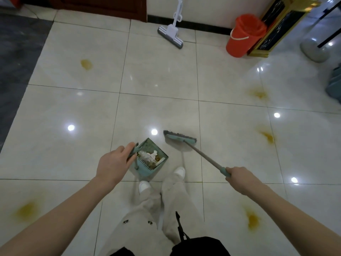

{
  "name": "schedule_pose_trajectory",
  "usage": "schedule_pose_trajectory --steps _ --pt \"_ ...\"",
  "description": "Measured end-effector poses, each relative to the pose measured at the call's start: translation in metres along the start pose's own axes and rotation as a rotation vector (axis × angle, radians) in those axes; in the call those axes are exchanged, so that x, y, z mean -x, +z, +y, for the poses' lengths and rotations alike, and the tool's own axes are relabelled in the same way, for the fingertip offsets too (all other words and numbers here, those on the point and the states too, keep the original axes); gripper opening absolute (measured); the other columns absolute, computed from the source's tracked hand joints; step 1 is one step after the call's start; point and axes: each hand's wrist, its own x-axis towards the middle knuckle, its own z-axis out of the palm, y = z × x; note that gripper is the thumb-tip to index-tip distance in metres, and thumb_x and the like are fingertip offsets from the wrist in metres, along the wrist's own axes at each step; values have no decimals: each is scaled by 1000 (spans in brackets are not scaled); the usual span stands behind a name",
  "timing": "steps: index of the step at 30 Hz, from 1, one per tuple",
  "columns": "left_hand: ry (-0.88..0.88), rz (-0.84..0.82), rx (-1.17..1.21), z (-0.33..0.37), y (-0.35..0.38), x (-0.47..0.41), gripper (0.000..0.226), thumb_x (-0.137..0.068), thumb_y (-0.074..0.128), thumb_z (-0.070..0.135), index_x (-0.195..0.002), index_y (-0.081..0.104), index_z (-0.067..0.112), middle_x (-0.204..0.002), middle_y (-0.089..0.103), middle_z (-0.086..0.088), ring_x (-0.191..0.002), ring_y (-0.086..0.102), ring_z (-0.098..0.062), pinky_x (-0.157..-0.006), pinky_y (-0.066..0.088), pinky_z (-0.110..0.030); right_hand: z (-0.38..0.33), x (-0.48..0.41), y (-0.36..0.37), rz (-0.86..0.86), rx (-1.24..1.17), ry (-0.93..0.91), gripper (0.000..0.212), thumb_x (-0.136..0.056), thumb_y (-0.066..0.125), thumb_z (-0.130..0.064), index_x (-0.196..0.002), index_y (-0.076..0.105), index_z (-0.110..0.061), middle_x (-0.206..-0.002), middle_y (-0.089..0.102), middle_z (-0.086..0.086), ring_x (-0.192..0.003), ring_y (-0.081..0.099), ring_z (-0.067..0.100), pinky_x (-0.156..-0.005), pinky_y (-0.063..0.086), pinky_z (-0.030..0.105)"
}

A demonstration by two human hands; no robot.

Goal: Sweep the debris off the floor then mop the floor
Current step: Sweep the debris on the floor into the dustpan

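Both forearms are bare, with no sleeve, watch or ring showing on the left hand or the right hand. The legs are in loose, pale beige trousers of a soft, slightly fuzzy cloth, wide at the cuffs. Two small dark metal studs sit on the left thigh. A narrow black strap hangs down the right thigh from a black garment at the bottom edge. White shoes with rounded toes peek out below the cuffs.
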Motion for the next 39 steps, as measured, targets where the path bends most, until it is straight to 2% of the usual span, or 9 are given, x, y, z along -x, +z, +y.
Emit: schedule_pose_trajectory --steps 3,7,16,21,24,26,31,36,39 --pt "-16 -16 10 2 3 4 31 -91 43 45 -115 43 25 -69 55 -1 -49 54 -25 -40 44 -30 -12 -5 5 -33 13 -3 26 -98 46 -26 -120 56 -18 -75 45 -4 -59 48 10 -53 43 24" --pt "-50 -13 25 3 2 3 30 -94 39 46 -115 42 26 -70 54 -2 -50 54 -26 -42 46 -33 -20 2 5 -77 89 -45 27 -97 45 -23 -122 55 -18 -75 42 -4 -59 46 11 -49 38 23" --pt "-62 -24 56 4 -3 -2 29 -93 52 38 -115 42 23 -70 54 -3 -50 51 -24 -42 46 -34 11 23 -9 -69 140 -86 34 -99 46 -33 -133 52 -32 -105 62 1 -86 62 18 -74 54 30" --pt "-77 -23 27 -1 -9 -6 26 -92 55 37 -111 46 23 -67 54 -1 -49 51 -23 -42 44 -31 23 30 -15 -88 -2 -21 34 -100 43 -32 -132 53 -25 -86 59 -2 -58 52 10 -57 50 26" --pt "-43 -34 9 -4 -11 -6 26 -91 58 36 -110 48 23 -65 54 0 -46 49 -22 -41 40 -27 16 29 -9 -75 -47 4 32 -101 42 -29 -129 54 -21 -79 56 -2 -53 52 11 -48 47 22" --pt "5 -23 -2 -9 -11 -4 26 -90 59 37 -110 49 22 -63 55 0 -44 50 -24 -41 36 -24 13 23 -4 -59 -58 20 30 -101 43 -29 -126 55 -19 -80 56 0 -53 54 12 -46 47 22" --pt "60 -39 -29 -23 -15 1 41 -89 31 51 -109 50 22 -64 56 1 -42 50 -22 -39 34 -22 12 19 4 -85 -37 46 27 -100 45 -26 -123 55 -18 -77 47 -4 -55 50 10 -47 42 22" --pt "45 -20 -2 -23 -12 6 43 -88 31 52 -111 51 21 -65 56 -1 -44 52 -24 -39 38 -25 13 33 10 -132 68 -5 27 -99 45 -29 -123 54 -21 -82 49 -4 -68 54 14 -51 39 22" --pt "37 -23 11 -18 -13 5 43 -89 31 52 -111 50 21 -66 56 0 -45 52 -23 -40 40 -26 16 40 4 -176 28 -27 32 -99 45 -31 -130 54 -26 -96 59 0 -71 58 17 -58 49 26"
